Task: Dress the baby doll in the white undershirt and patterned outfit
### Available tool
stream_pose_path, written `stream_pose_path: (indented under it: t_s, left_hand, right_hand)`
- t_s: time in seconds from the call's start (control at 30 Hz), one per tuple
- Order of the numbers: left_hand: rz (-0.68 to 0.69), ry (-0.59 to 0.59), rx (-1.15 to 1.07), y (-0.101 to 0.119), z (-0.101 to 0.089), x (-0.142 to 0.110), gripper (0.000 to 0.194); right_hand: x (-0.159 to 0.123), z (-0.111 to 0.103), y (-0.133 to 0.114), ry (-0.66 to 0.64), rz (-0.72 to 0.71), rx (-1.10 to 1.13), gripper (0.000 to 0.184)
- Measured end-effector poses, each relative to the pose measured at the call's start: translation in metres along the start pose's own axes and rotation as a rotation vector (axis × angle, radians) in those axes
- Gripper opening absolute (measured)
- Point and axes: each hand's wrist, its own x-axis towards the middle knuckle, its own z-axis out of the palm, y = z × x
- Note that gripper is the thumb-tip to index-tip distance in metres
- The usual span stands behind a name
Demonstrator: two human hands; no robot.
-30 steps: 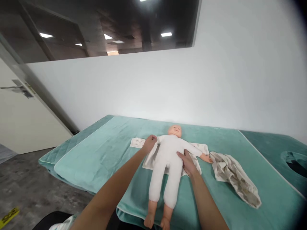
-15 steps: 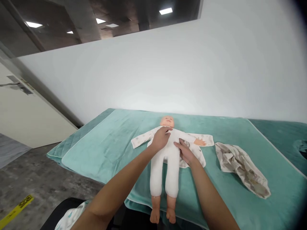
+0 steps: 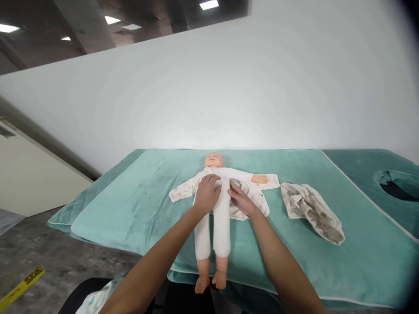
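Note:
A baby doll (image 3: 221, 222) with a white cloth body lies on its back, its head at the far end and its bare feet pointing toward me. Under its torso is a pale patterned baby shirt (image 3: 253, 198). The sleeve on the left covers one doll arm; the other arm lies bare over the spread sleeve on the right. My left hand (image 3: 207, 192) rests on the doll's torso, fingers laid over it and thumb apart. Against the torso's right side is my right hand (image 3: 241, 199), fingers extended beside the shirt. Its contact with the cloth is partly hidden.
A crumpled patterned cloth garment (image 3: 310, 209) lies right of the doll. Everything rests on a green padded bed (image 3: 121, 209) against a white wall (image 3: 183, 96). A round dark opening (image 3: 399, 190) shows at the bed's right. A door (image 3: 36, 174) stands at left.
My left hand has moved from the doll's upper chest down to mid torso. My right hand stays at the doll's side. The view has turned slightly right.

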Motion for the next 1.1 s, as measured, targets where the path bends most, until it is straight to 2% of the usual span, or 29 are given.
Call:
stream_pose_path:
  t_s: [0.1, 0.17, 0.23, 0.33, 0.4, 0.47, 0.53, 0.6, 0.67, 0.73, 0.8, 0.9, 0.97, 1.1]
  left_hand:
    - [0.061, -0.044, 0.251, -0.004, 0.026, 0.024, 0.039]
    - [0.175, -0.125, 0.362, 0.007, 0.041, 0.044, 0.052]
    - [0.305, -0.233, 0.438, 0.024, 0.052, 0.065, 0.055]
    - [0.404, -0.455, 0.523, 0.045, 0.057, 0.091, 0.047]
    - [0.426, -0.583, 0.553, 0.05, 0.053, 0.103, 0.043]
    - [0.438, -0.622, 0.562, 0.047, 0.048, 0.11, 0.041]
    - [0.423, -0.579, 0.555, 0.037, 0.043, 0.115, 0.037]
    - [0.39, -0.529, 0.53, 0.025, 0.042, 0.116, 0.034]
    - [0.376, -0.493, 0.504, 0.015, 0.044, 0.117, 0.032]
    - [0.385, -0.474, 0.497, 0.008, 0.047, 0.116, 0.032]
    - [0.399, -0.471, 0.509, 0.004, 0.047, 0.115, 0.033]
    - [0.418, -0.478, 0.538, 0.002, 0.044, 0.113, 0.033]
    - [0.433, -0.479, 0.555, 0.002, 0.04, 0.11, 0.035]
    - [0.441, -0.485, 0.578, -0.001, 0.038, 0.106, 0.039]
  right_hand:
    - [0.004, -0.004, 0.004, -0.087, -0.06, -0.067, 0.06]
    - [0.007, -0.008, 0.006, -0.146, -0.087, -0.118, 0.052]
    - [0.008, -0.013, 0.008, -0.207, -0.085, -0.18, 0.044]
    - [0.008, -0.027, 0.003, -0.311, -0.077, -0.29, 0.048]
    - [0.007, -0.042, -0.006, -0.309, -0.11, -0.379, 0.05]
    - [0.008, -0.059, -0.018, -0.153, -0.184, -0.475, 0.041]
    - [0.009, -0.077, -0.029, 0.152, -0.246, -0.607, 0.026]
    - [0.01, -0.091, -0.037, 0.478, -0.227, -0.83, 0.02]
    - [0.01, -0.099, -0.04, 0.692, -0.147, -1.08, 0.022]
    - [0.009, -0.102, -0.041, 0.751, -0.075, -1.235, 0.025]
    - [0.006, -0.1, -0.041, 0.714, -0.033, -1.267, 0.029]
    - [0.002, -0.097, -0.042, 0.542, -0.013, -1.142, 0.034]
    - [0.0, -0.095, -0.044, 0.464, -0.054, -0.885, 0.036]
    - [0.0, -0.095, -0.051, 0.582, -0.211, -0.161, 0.042]
